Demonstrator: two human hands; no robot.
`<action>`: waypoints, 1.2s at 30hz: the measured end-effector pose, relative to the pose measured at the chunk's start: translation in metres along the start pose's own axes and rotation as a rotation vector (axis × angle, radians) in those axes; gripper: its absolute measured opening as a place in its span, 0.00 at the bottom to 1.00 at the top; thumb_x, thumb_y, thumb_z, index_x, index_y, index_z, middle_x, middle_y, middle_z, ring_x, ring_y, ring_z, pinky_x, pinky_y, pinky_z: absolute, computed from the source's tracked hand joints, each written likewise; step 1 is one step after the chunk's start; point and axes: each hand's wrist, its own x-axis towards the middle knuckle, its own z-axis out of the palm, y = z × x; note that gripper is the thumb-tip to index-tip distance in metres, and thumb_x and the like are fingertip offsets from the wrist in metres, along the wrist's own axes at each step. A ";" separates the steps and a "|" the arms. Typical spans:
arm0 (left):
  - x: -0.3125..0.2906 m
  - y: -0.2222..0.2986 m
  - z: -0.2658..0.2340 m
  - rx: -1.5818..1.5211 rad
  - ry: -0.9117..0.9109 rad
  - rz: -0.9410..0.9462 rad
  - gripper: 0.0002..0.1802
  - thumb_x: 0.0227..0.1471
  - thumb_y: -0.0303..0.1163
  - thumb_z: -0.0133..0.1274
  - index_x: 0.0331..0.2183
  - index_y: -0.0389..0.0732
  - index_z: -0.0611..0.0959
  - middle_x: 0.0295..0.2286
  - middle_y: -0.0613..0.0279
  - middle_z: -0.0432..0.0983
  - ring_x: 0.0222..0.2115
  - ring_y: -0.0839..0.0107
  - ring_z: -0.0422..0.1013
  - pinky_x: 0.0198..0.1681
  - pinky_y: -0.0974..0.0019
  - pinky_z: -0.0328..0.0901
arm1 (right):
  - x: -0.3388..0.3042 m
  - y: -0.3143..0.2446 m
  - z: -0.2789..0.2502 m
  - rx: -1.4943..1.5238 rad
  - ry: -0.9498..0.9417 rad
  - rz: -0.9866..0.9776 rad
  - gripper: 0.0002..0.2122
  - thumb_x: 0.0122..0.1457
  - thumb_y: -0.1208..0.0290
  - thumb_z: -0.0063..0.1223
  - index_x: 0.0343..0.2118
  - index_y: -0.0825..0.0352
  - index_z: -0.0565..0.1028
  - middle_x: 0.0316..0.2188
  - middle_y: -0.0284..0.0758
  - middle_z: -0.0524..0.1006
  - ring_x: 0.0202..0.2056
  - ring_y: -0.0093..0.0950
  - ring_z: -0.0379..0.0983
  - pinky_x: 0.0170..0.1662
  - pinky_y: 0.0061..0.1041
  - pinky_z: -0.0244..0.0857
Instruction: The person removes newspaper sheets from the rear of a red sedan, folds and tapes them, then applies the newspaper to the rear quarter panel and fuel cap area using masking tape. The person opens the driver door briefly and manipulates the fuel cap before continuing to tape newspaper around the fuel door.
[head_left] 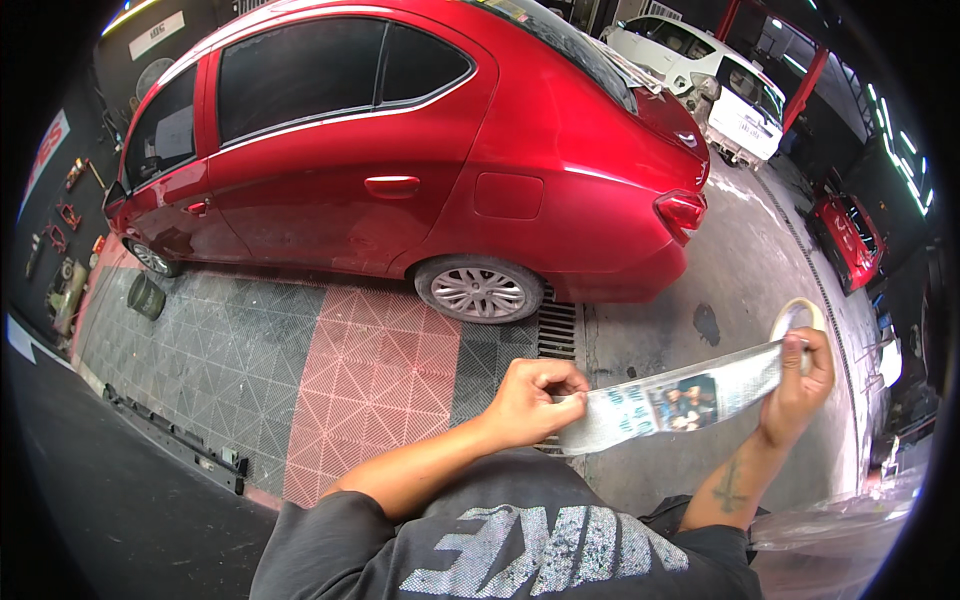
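Note:
A long strip of printed newspaper (690, 402) is stretched between my two hands in front of my chest. My left hand (538, 400) is closed, with thumb and fingers pinching the strip's left end. At the other end, my right hand (803, 385) grips the paper between thumb and fingers. A pale roll of tape (812, 308), looking like masking tape, rises from behind the right fingers. How the tape meets the paper is hidden by that hand. Beyond my hands stands a red sedan (590, 200), its rear wheel (480, 291) nearest to my left hand.
Grey and red floor tiles (370, 390) lie beside the car, with a floor grate (556, 335) by its rear wheel. A dark bucket (146, 297) stands near the front wheel. Farther back are a white car (745, 95) and red bodywork (848, 240). Clear plastic sheeting (840, 545) hangs at lower right.

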 end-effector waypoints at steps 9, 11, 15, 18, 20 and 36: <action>-0.038 -0.020 -0.056 0.346 0.015 -0.086 0.06 0.52 0.26 0.65 0.32 0.34 0.90 0.28 0.58 0.87 0.30 0.71 0.84 0.36 0.65 0.78 | 0.033 0.042 -0.083 0.138 0.210 0.120 0.07 0.77 0.69 0.62 0.44 0.67 0.80 0.37 0.27 0.78 0.37 0.16 0.72 0.43 0.19 0.68; -0.043 -0.019 -0.064 0.436 0.017 -0.028 0.06 0.52 0.28 0.65 0.32 0.35 0.89 0.28 0.55 0.86 0.29 0.66 0.85 0.35 0.62 0.78 | 0.034 0.053 -0.091 0.172 0.183 0.154 0.07 0.78 0.68 0.62 0.45 0.67 0.80 0.37 0.27 0.79 0.38 0.15 0.74 0.42 0.19 0.70; -0.051 -0.023 -0.077 0.598 0.014 0.053 0.07 0.49 0.30 0.66 0.32 0.37 0.89 0.28 0.55 0.86 0.30 0.59 0.85 0.36 0.57 0.79 | 0.034 0.067 -0.100 0.105 0.270 0.150 0.08 0.77 0.68 0.62 0.45 0.68 0.81 0.39 0.28 0.81 0.40 0.17 0.75 0.46 0.20 0.72; -0.060 -0.026 -0.094 0.670 0.033 0.075 0.07 0.48 0.29 0.66 0.31 0.38 0.89 0.28 0.56 0.86 0.30 0.59 0.85 0.37 0.56 0.79 | 0.039 0.083 -0.118 0.034 0.349 0.137 0.08 0.77 0.68 0.63 0.46 0.68 0.82 0.40 0.29 0.81 0.41 0.18 0.76 0.48 0.22 0.73; -0.068 -0.037 -0.118 0.742 0.054 0.066 0.06 0.48 0.28 0.66 0.31 0.38 0.89 0.28 0.56 0.87 0.30 0.59 0.85 0.36 0.56 0.79 | 0.043 0.097 -0.134 0.001 0.403 0.103 0.08 0.77 0.68 0.63 0.47 0.68 0.82 0.41 0.29 0.82 0.42 0.19 0.77 0.50 0.22 0.73; 0.024 0.013 0.007 0.196 0.041 0.207 0.07 0.58 0.26 0.66 0.38 0.33 0.88 0.33 0.54 0.86 0.35 0.63 0.84 0.41 0.60 0.77 | -0.079 -0.014 0.119 -0.006 -0.559 0.045 0.04 0.65 0.75 0.72 0.37 0.69 0.85 0.31 0.38 0.86 0.31 0.29 0.82 0.38 0.29 0.73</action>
